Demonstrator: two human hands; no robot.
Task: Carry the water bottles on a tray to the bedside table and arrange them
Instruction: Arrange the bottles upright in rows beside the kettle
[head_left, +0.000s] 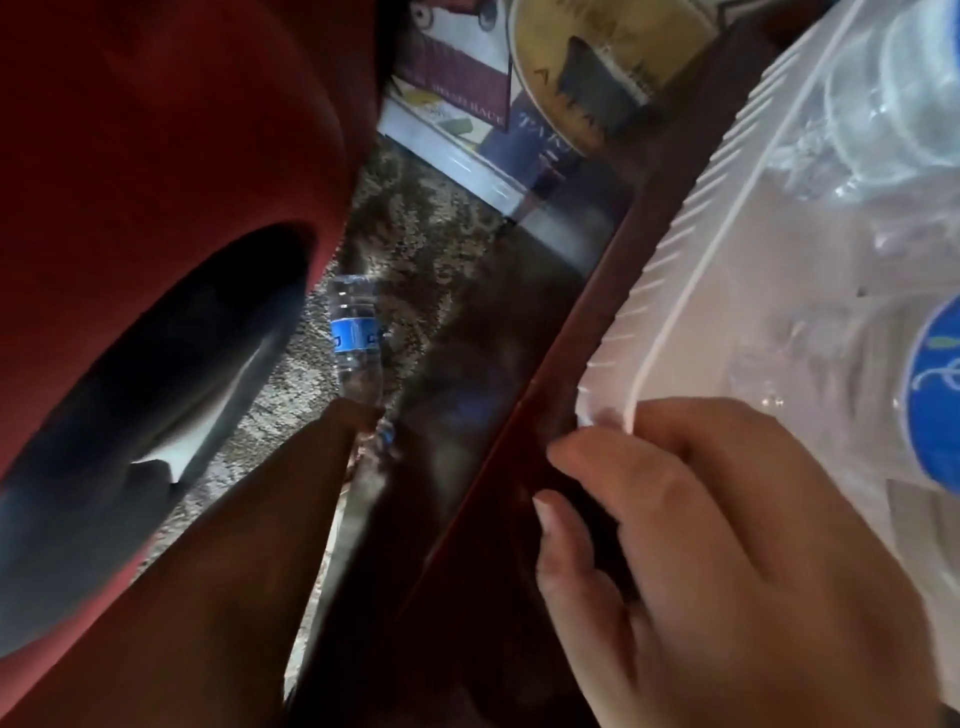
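A clear plastic tray (691, 291) lies on a dark wooden table (670, 171) at the right. On it lie clear water bottles (893, 104), and one with a blue label (935, 395) is cut off by the frame's right edge. My right hand (727, 561) grips the tray's near corner, fingers curled over its rim. Down on the carpet lies another water bottle (356, 332) with a blue label. My left hand (363, 421) reaches down to that bottle's near end. Its fingers are dark and hidden behind the forearm.
Red fabric (156, 156) fills the upper left, close to the camera. Printed books or magazines (457, 104) and a round yellowish object (597, 57) lie on the floor beyond the bottle. Patterned carpet (415, 234) runs between the red fabric and the table's side.
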